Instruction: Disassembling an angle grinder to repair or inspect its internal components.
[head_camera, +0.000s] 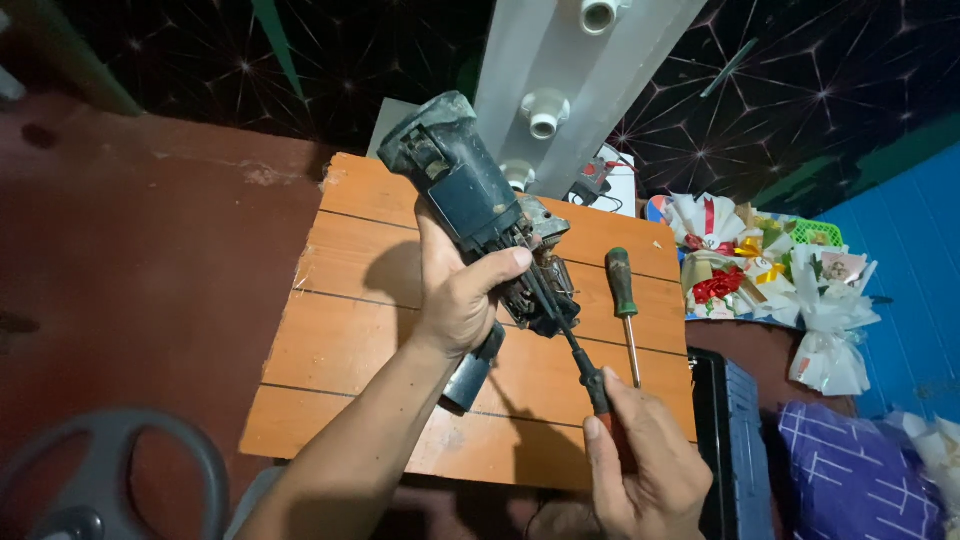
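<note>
Wooden plank board (360, 330) at centre, lying on dark red floor (150, 260). Green-handled screwdriver (622, 290) lies on the board toward 3 o'clock, tip pointing to 6. White panel with round sockets (560, 70) leans in at 12 o'clock. Wrapped gift bouquets (770, 275), white paper with red and yellow ribbons, at 3 o'clock. Dark blue case (735, 440) at 4 o'clock, just beside the board edge. Purple patterned bag (850, 475) at 5 o'clock. Grey wheel (110, 470) at 8 o'clock.

tool (470, 200): my grubby matt plastic casing, scuffed
desk (350, 300): orange wood planks, smooth, worn edges
spare screwdriver (624, 300): green plastic handle, shiny metal shaft
</note>
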